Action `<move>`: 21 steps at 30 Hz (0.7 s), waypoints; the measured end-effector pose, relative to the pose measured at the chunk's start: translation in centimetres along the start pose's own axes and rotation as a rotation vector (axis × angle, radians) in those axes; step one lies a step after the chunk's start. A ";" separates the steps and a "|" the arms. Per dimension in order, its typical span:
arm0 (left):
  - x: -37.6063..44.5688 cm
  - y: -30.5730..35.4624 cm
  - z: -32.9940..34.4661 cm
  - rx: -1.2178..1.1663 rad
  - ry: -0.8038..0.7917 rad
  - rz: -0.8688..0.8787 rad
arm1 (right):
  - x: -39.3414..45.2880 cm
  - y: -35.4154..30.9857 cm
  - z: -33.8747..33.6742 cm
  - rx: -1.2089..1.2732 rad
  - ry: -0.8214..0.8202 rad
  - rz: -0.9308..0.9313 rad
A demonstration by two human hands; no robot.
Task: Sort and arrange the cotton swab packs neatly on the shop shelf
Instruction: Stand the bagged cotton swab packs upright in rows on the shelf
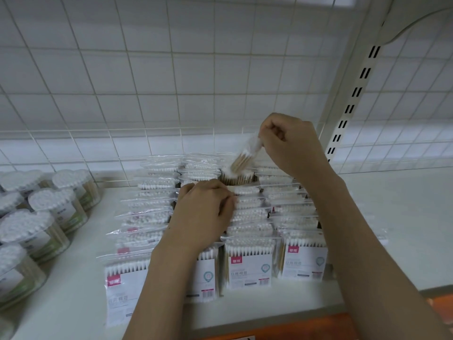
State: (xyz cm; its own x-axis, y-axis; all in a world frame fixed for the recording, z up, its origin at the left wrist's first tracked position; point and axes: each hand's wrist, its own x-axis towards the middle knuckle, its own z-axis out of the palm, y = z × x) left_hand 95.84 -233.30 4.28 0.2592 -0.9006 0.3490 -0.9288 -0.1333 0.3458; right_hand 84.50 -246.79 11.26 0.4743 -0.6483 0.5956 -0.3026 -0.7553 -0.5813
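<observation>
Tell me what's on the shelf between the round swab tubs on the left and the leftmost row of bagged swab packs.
Nothing: in the head view, a bare strip of white shelf separates the round tubs from the leftmost row of packs.

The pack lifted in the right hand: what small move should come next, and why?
Probably lower the pack into the gap at the back of the middle row. The right hand pinches it tilted just above there, while the left hand presses the packs in front.
</observation>
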 end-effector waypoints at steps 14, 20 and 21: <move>0.1 -0.2 0.2 -0.012 -0.002 -0.007 | -0.4 1.3 0.1 -0.209 -0.012 -0.184; 0.1 -0.4 0.4 -0.002 -0.002 0.001 | -0.4 1.7 1.1 -0.267 -0.076 -0.192; 0.1 -0.4 0.4 0.003 -0.001 0.003 | -0.5 1.9 1.3 -0.277 -0.105 -0.189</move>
State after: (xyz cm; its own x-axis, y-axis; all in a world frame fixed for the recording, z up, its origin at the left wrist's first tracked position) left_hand 96.12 -233.55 3.83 0.2565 -0.9012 0.3494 -0.9303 -0.1320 0.3423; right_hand 84.74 -247.76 9.15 0.6216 -0.4920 0.6095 -0.4072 -0.8677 -0.2851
